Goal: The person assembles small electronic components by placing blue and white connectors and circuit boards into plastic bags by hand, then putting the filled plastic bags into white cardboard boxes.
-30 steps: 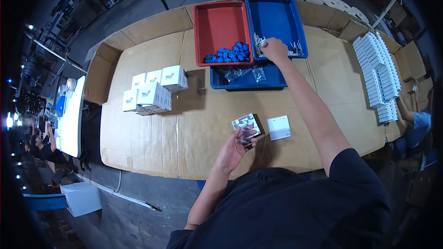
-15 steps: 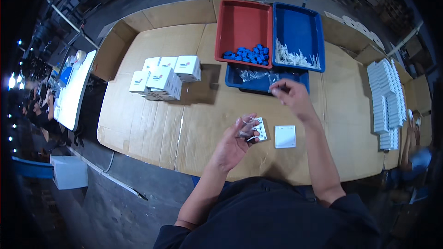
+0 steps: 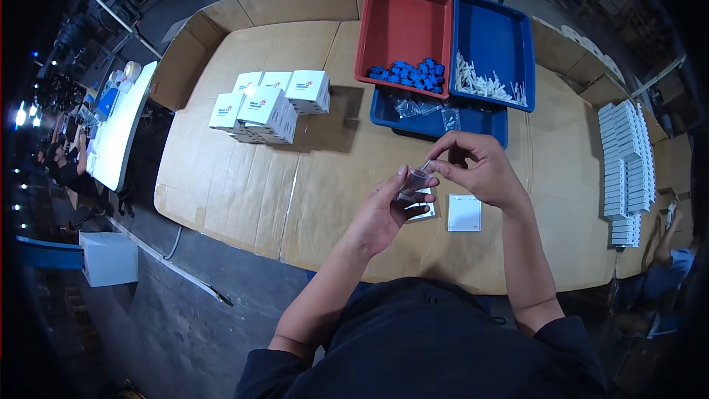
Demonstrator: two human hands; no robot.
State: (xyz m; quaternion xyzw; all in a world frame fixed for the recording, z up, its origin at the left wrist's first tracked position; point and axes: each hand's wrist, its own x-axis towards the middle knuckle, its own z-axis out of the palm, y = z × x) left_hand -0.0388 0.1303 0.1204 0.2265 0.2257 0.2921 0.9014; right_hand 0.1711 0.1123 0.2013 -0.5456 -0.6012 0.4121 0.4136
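Note:
My left hand (image 3: 384,214) holds a small clear plastic bag (image 3: 413,181) upright between thumb and fingers. At the bag's mouth, my right hand (image 3: 476,168) has thumb and index finger pinched together on a small thin piece, too small to name. Beneath my left hand lies a white square plate (image 3: 428,211) with small dark marks, partly hidden by the fingers. To its right, a plain white square plate (image 3: 464,213) rests flat on the cardboard-covered table (image 3: 332,207).
Beyond my hands, a red tray (image 3: 405,22) holds blue plastic parts and a blue tray (image 3: 493,37) holds white plugs. Below them, a lower blue tray (image 3: 487,124) contains clear bags. White boxes (image 3: 269,107) stand left; stacked white pieces (image 3: 624,162) right. People work at both sides.
My right hand has come down and left from near the lower blue tray to the bag's mouth. My left hand has raised the bag slightly, meeting it.

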